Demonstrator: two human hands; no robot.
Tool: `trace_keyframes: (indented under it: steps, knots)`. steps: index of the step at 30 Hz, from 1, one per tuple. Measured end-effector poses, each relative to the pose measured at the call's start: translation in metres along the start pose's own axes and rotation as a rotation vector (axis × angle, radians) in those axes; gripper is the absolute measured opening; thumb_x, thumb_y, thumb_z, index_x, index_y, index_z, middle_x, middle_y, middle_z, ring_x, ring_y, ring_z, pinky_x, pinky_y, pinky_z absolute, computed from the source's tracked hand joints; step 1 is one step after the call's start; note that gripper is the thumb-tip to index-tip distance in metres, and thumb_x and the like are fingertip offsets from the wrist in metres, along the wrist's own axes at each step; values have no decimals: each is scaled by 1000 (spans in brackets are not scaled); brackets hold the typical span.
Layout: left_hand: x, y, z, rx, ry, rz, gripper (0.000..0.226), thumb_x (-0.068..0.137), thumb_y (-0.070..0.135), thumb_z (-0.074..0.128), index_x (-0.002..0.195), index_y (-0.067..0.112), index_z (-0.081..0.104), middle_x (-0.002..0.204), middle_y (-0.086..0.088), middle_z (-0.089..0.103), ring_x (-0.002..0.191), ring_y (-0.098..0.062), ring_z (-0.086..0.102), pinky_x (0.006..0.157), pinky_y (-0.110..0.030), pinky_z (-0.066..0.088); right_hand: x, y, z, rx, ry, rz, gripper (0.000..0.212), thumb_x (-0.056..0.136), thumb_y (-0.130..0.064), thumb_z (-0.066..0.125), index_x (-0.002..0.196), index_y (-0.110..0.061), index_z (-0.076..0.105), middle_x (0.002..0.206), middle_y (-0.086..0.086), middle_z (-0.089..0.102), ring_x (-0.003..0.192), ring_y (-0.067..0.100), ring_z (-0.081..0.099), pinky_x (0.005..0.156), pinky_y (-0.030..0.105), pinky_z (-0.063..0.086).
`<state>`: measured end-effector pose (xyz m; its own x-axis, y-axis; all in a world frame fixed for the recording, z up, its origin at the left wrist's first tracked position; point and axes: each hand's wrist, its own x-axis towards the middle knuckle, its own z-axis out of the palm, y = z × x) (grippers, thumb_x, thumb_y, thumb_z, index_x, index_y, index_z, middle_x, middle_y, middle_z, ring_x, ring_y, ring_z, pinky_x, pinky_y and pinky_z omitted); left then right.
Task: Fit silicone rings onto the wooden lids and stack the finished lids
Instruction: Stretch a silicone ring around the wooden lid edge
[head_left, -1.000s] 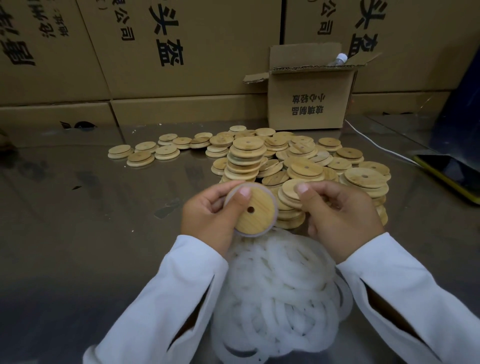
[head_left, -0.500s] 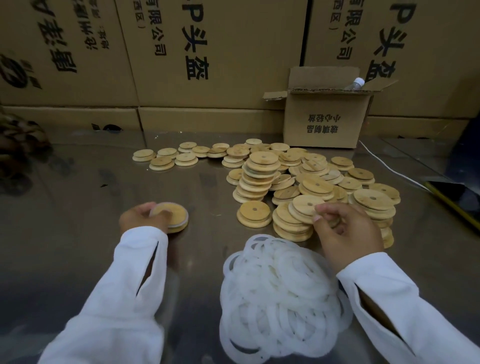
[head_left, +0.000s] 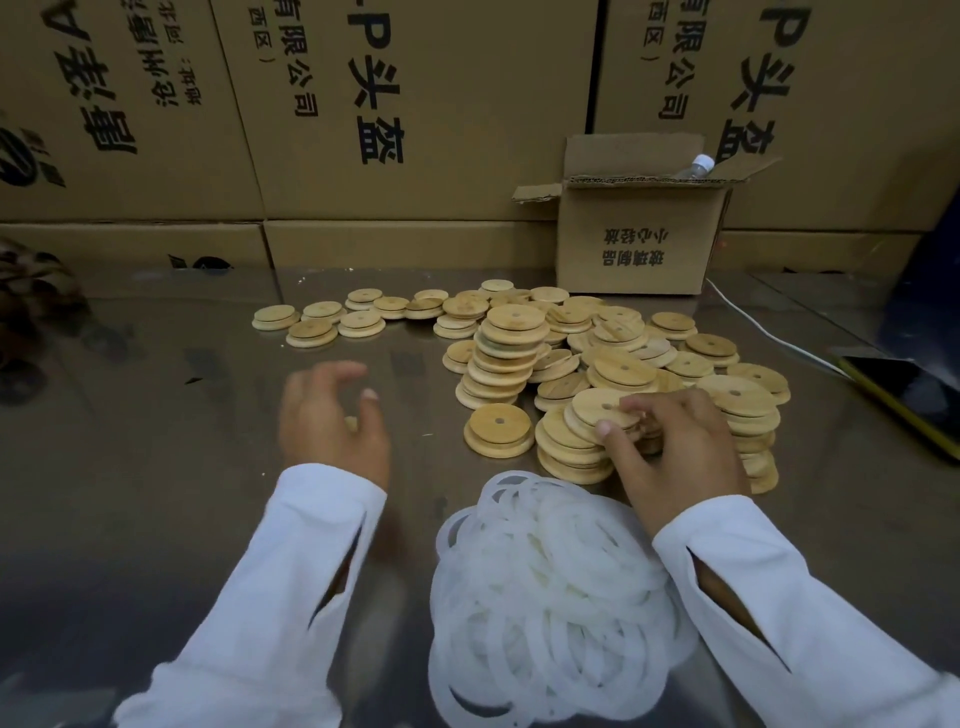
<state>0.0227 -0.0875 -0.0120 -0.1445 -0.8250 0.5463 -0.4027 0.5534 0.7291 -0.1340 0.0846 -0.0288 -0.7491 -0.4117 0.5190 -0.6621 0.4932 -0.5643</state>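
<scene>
Directly below the camera, two arms in white sleeves reach forward over a shiny metal table (head_left: 156, 493). Between them lies a loose pile of silicone rings (head_left: 550, 587), translucent white and overlapping.

Just past the rings, the right hand (head_left: 675, 447) pinches the top lid (head_left: 597, 408) of a short stack (head_left: 569, 452). The thumb is under the lid's near edge and the curled fingers lie on top. The lid is round pale wood with a small centre hole.

The left hand (head_left: 332, 421) hovers over bare table, well apart from the lids. It is blurred, with fingers loosely curved and spread, gripping nothing. A sliver of pale wood shows under the palm; whether the hand touches it cannot be told.

Between the hands sits a single lid (head_left: 498, 430). Beyond it, a tall stack (head_left: 506, 358) stands within a wide heap of wooden lids (head_left: 623, 338), which trails left in a scattered row (head_left: 317, 325).

At the right edge lie a dark phone (head_left: 904, 400) and a white cable (head_left: 769, 332). Farther back stands a small open carton (head_left: 639, 244) holding a capped bottle (head_left: 701, 163), against a wall of large printed cartons (head_left: 415, 104).
</scene>
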Motion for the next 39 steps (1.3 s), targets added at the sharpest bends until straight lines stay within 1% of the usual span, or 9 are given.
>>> trace_keyframes:
  steps: [4, 7, 15, 21, 25, 29, 33, 36, 39]
  knots:
    - [-28, 25, 9, -198, -291, 356, 16, 86, 7, 54, 96, 15, 63, 87, 4, 61, 81, -6, 54, 73, -17, 42, 1, 0, 1, 24, -80, -13, 34, 77, -39, 66, 105, -22, 59, 104, -4, 49, 109, 18, 44, 74, 25, 32]
    - [-40, 25, 14, -234, -448, 481, 19, 81, 9, 51, 93, 8, 66, 81, 1, 61, 76, -8, 53, 68, -14, 41, 1, -1, 0, 37, -96, 4, 33, 75, -40, 68, 101, -24, 55, 98, -9, 50, 104, 18, 49, 71, 25, 34]
    - [-39, 25, 17, -351, -464, 317, 22, 85, 2, 56, 88, 22, 63, 77, 6, 62, 77, -6, 55, 64, -8, 43, 1, -6, -5, -9, -78, 36, 57, 68, -49, 72, 114, -25, 49, 109, -6, 59, 100, 18, 56, 72, 29, 44]
    - [-31, 16, 21, -251, -424, 167, 13, 87, 11, 56, 93, 22, 61, 75, 13, 57, 71, 8, 52, 59, -5, 39, 4, -6, -15, -21, -6, -66, 57, 61, -49, 76, 109, -24, 57, 85, -12, 57, 85, 13, 57, 68, 25, 41]
    - [-32, 16, 21, -254, -442, 174, 13, 87, 13, 56, 92, 25, 60, 75, 13, 58, 73, 8, 52, 59, -6, 40, 6, -2, -13, 89, 26, -34, 38, 70, -38, 73, 102, -25, 58, 70, -13, 62, 74, 14, 61, 67, 27, 46]
    - [-34, 18, 21, -264, -447, 189, 16, 87, 12, 56, 90, 28, 58, 75, 13, 58, 74, 6, 52, 60, -7, 40, 6, 2, -9, 37, -19, -50, 41, 73, -44, 66, 110, -28, 55, 100, -7, 59, 92, 13, 54, 73, 28, 43]
    - [-34, 20, 21, -275, -457, 192, 15, 87, 12, 56, 91, 26, 59, 76, 12, 58, 77, 3, 52, 62, -9, 41, 6, -4, -5, -36, -180, -286, 47, 87, -38, 51, 132, -27, 43, 142, -7, 37, 131, 15, 30, 100, 28, 28]
    - [-34, 21, 21, -280, -460, 202, 15, 87, 11, 56, 91, 26, 58, 77, 12, 58, 78, 3, 52, 62, -8, 41, 8, -8, 0, -43, -278, -328, 47, 90, -36, 47, 136, -28, 39, 147, -8, 30, 136, 11, 23, 110, 30, 22]
    - [-34, 20, 20, -302, -458, 218, 17, 86, 9, 56, 91, 26, 58, 76, 11, 58, 77, 2, 53, 63, -10, 42, 17, -14, 3, -13, -254, -305, 47, 88, -37, 50, 133, -26, 41, 139, -6, 42, 130, 12, 31, 106, 31, 26]
